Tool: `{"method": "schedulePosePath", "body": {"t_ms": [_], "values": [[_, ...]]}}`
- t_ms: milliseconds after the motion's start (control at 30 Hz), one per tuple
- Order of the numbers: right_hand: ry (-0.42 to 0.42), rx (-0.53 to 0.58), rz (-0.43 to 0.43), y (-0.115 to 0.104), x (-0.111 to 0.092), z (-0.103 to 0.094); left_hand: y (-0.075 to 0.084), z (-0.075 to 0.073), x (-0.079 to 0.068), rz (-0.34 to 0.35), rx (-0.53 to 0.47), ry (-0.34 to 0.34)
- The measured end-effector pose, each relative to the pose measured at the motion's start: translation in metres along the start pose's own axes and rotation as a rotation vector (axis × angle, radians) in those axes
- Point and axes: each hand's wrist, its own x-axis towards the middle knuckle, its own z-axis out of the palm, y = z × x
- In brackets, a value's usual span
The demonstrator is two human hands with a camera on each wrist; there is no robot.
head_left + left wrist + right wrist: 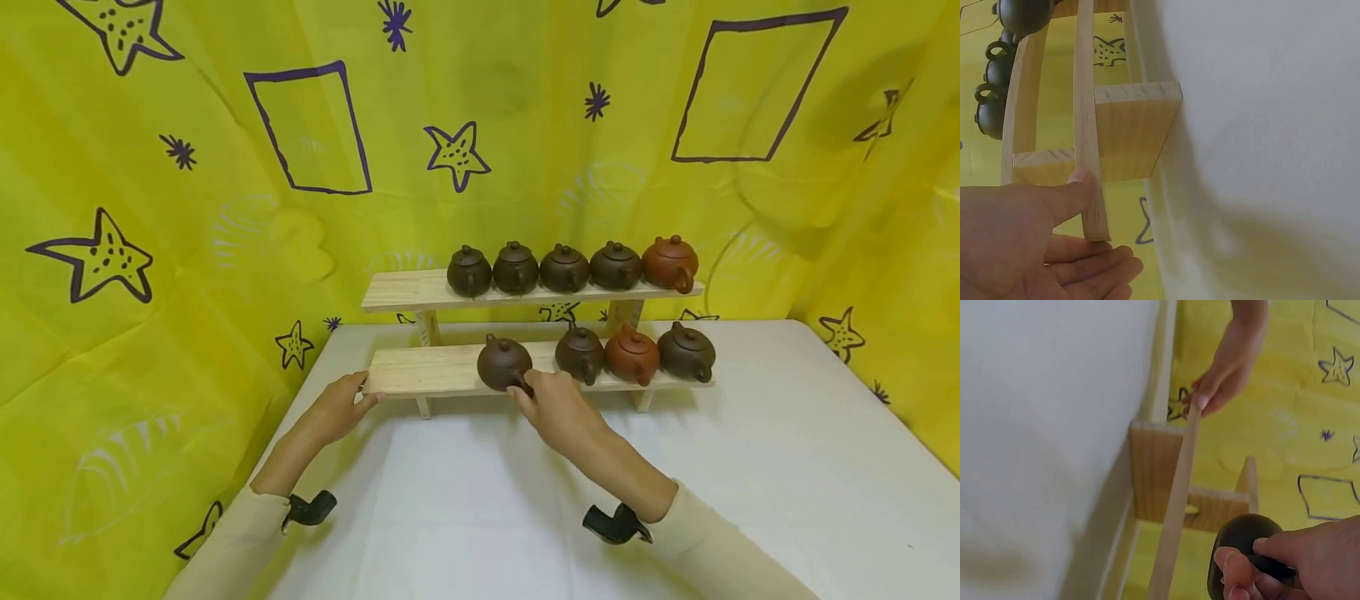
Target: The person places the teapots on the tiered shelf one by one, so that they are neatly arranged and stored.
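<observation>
In the head view my right hand (561, 410) pinches the handle of a dark brown teapot (502, 363) at the lower board of a two-tier wooden shelf (420, 372). The right wrist view shows thumb and fingers of that hand (1310, 562) closed round the dark handle (1269, 566). Whether the teapot's base touches the board cannot be told. My left hand (339, 410) grips the lower board's left end; in the left wrist view its thumb (1079, 184) lies along the front edge and the fingers curl past the end.
To the right on the lower board stand a dark teapot (579, 355), a reddish one (632, 357) and another dark one (686, 353). Several dark teapots and a reddish teapot (670, 265) line the upper board (405, 292). A white table (465, 500) lies below, with yellow patterned cloth (510, 75) behind.
</observation>
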Motion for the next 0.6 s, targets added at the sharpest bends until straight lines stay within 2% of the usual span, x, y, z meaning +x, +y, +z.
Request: {"method": "schedulePosePath", "body": {"t_ms": [267, 600], "values": [[0.087, -0.069, 0.101, 0.013, 0.014, 0.005, 0.002, -0.002, 0.0, -0.024, 0.003, -0.018], [0.098, -0.085, 0.162, 0.018, 0.019, 0.013, -0.001, 0.001, 0.0, -0.013, -0.004, -0.008]]}}
